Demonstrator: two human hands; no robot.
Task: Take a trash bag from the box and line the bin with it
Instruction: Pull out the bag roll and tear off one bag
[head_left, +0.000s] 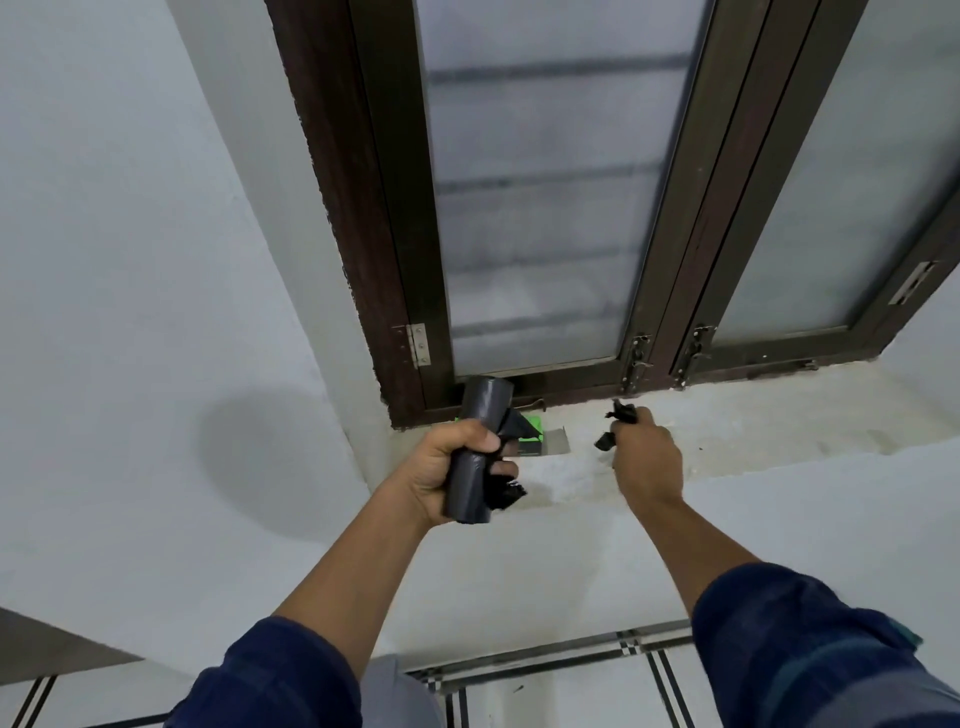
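My left hand (457, 467) is shut around a grey roll of trash bags (475, 447), held upright in front of the window sill; a torn black edge hangs from the roll by my fingers. My right hand (647, 457) is shut on a small scrap of black plastic (621, 413), just above the sill. Behind the roll, a green and black box (688, 434) lies on the sill, mostly hidden by my left hand and the roll. The bin is out of sight, unless the grey object (395, 696) at the bottom edge belongs to it; I cannot tell.
A concrete window sill (727, 436) runs below a dark-framed window (675, 291) with frosted panes. White walls stand on the left and below the sill. Tiled floor with dark lines (597, 691) shows at the bottom. A dark surface (47, 649) sits at lower left.
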